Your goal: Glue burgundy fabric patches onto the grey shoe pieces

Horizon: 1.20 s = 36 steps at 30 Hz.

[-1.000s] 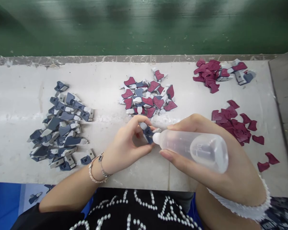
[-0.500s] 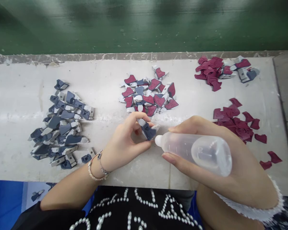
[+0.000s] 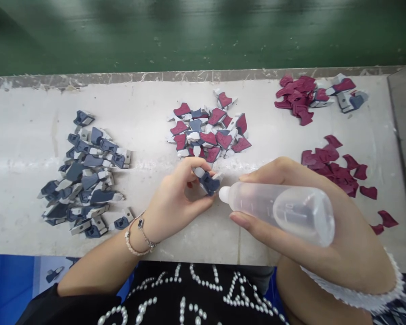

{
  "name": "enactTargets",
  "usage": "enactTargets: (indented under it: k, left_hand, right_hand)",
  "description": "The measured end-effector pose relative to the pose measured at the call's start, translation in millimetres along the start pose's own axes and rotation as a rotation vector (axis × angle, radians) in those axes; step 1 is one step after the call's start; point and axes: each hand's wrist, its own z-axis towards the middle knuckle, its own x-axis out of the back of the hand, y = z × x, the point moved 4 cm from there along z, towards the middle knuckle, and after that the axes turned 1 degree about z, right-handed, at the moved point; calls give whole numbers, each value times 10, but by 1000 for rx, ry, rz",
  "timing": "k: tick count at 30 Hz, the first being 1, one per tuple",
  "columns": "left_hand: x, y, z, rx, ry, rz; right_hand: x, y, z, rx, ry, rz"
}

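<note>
Between the thumb and fingers of my left hand [image 3: 171, 203] is a small dark blue and grey plastic part [image 3: 209, 181], its recessed face turned up. My right hand [image 3: 311, 216] is wrapped round a translucent squeeze bottle [image 3: 257, 198] lying nearly level. The bottle's white tip [image 3: 224, 194] points left, close beside the part's right edge; whether they touch I cannot tell. Clear liquid seems to sit inside the bottle. Just beyond my left hand lies a pile of like parts with maroon inlays [image 3: 208, 137].
A heap of blue and grey parts [image 3: 88, 180] covers the left of the white worktop [image 3: 149, 108]. Loose maroon pieces [image 3: 334, 169] lie at right, with another maroon pile [image 3: 296, 97] and a few parts behind. A green wall [image 3: 203, 40] bounds the back.
The bottle has shifted slightly to the right, with its tip still close to the part. My left hand keeps its hold, almost in the same place.
</note>
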Motion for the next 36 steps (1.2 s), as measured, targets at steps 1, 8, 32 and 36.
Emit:
enactTargets:
  k: [1, 8, 32, 36]
  left_hand:
    - [-1, 2, 1, -4, -3, 3]
    - [-7, 2, -4, -1, -12, 8]
    - [16, 12, -2, -24, 70, 47]
    - [18, 15, 2, -60, 80, 61]
  right_hand:
    - [-7, -1, 3, -4, -2, -1]
    - [-7, -7, -17, -2, -27, 3]
    - [27, 3, -26, 11, 6, -27]
    - [2, -7, -22, 9, -31, -16]
